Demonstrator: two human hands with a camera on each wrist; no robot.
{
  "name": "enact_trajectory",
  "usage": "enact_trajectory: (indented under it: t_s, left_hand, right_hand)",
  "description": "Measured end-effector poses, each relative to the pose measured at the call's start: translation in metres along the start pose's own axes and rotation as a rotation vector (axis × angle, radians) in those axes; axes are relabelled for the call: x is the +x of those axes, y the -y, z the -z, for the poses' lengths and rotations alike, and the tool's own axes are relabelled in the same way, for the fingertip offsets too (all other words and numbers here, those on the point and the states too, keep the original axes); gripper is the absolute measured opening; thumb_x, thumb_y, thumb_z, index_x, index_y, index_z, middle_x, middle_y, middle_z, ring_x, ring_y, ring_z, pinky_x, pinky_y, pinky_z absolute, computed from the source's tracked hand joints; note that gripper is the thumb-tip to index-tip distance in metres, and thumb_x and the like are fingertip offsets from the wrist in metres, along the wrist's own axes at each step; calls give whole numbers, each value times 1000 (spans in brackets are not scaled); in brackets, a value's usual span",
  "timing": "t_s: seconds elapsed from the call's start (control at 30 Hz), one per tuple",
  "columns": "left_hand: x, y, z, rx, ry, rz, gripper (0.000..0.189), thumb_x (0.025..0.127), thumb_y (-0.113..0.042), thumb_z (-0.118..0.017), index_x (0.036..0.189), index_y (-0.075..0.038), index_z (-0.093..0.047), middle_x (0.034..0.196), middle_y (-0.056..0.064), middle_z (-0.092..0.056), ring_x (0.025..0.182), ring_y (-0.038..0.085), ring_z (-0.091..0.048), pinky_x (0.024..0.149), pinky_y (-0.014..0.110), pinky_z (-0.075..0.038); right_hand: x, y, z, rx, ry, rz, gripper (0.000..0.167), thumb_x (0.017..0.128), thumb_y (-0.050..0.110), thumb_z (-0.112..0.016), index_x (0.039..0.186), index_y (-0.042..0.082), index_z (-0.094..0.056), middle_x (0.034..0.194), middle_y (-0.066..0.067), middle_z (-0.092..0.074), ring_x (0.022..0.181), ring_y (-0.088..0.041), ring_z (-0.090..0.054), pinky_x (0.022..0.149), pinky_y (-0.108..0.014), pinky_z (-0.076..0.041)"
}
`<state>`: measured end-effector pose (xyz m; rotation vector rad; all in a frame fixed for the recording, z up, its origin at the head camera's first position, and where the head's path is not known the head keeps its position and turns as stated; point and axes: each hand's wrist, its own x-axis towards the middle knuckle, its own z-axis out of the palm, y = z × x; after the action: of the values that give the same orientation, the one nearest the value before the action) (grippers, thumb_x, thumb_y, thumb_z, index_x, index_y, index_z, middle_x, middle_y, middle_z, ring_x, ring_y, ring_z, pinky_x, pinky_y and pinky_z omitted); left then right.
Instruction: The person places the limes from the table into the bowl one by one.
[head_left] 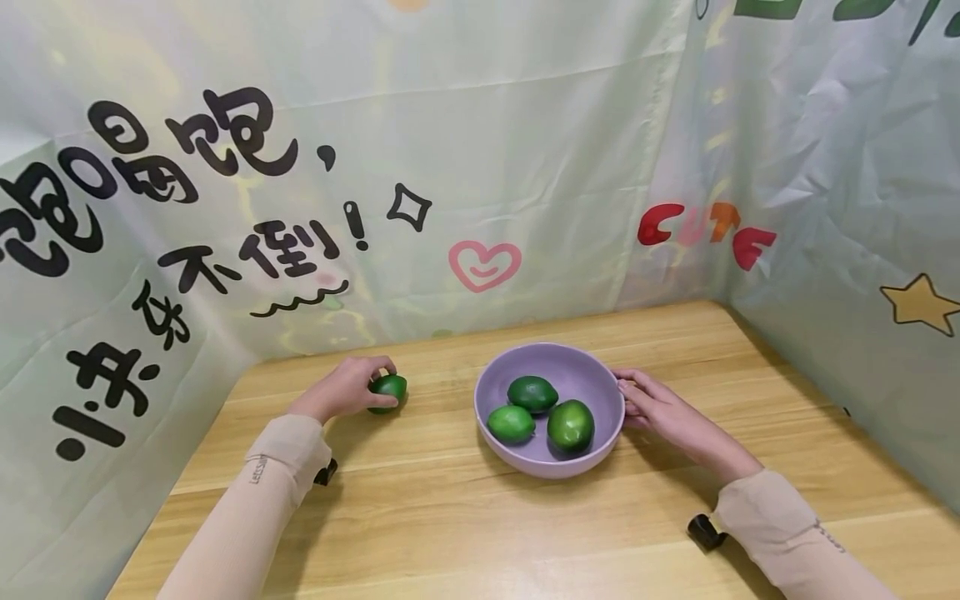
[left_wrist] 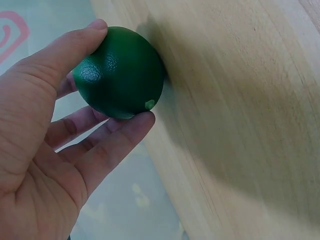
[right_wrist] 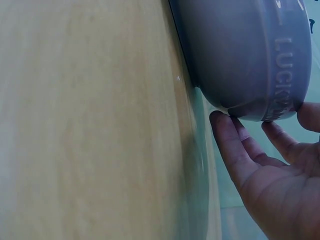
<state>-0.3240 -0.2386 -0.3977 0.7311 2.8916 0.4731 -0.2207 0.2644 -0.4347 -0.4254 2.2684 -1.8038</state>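
Note:
On the left side of the table, my left hand (head_left: 349, 388) holds a dark green lime (left_wrist: 120, 72) between thumb and curled fingers. The lime sits close over the wood. A purple bowl (head_left: 491, 446) stands upright right of centre, with raised lettering on its outer wall in the right wrist view. Three limes lie inside it: a dark one (head_left: 532, 393) at the back, a lighter one (head_left: 512, 424) at the left and a larger glossy one (head_left: 571, 426) at the right. My right hand (head_left: 670, 417) touches the bowl's right outer side with its fingertips, the thumb near the rim.
The wooden table (head_left: 420, 533) carries the bowl and limes. Printed fabric (head_left: 525, 150) hangs behind the table and along both sides, close to its edges. Small black devices (head_left: 707, 532) are strapped at both wrists.

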Motion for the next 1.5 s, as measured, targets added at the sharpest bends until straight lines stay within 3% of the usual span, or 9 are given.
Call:
enact_trajectory:
  t_s: [0.53,0.9,1.13,1.5]
  left_hand:
    - [8,-11,5,53,9,-44,39,93,-29,-86,121,-9,-69,105,13,-73,93,25,-66,83,42,-56]
    - [20,-29,15,56,-4,-103,39,91,-29,-88,118,-8,-70,99,11,-74,86,22,-65,79,37,-54]
    - [22,-44,25,61,11,-101,41,93,-30,-86,123,-8,-69,103,14,-75,90,24,-68,80,40,-57]
    - [30,-66,39,88,-14,-161,40,93,-29,-85,123,-9,-69,107,16,-75,93,26,-68,82,41,-58]
  right_hand:
    - [0,-2,2,-1,12,3,57,120,28,-33,160,-13,-27,161,-44,-35,139,-49,-58,103,-28,-58]
    - [0,1,1,-9,5,-3,56,120,27,-33,159,-13,-28,161,-44,-34,141,-54,-54,104,-27,-57]
    - [0,1,1,-10,0,-13,56,120,27,-33,160,-12,-28,161,-44,-34,142,-53,-53,104,-27,-57]
    - [0,1,1,-22,-8,-20,57,120,28,-33,160,-12,-28,161,-44,-34,140,-54,-55,105,-30,-58]
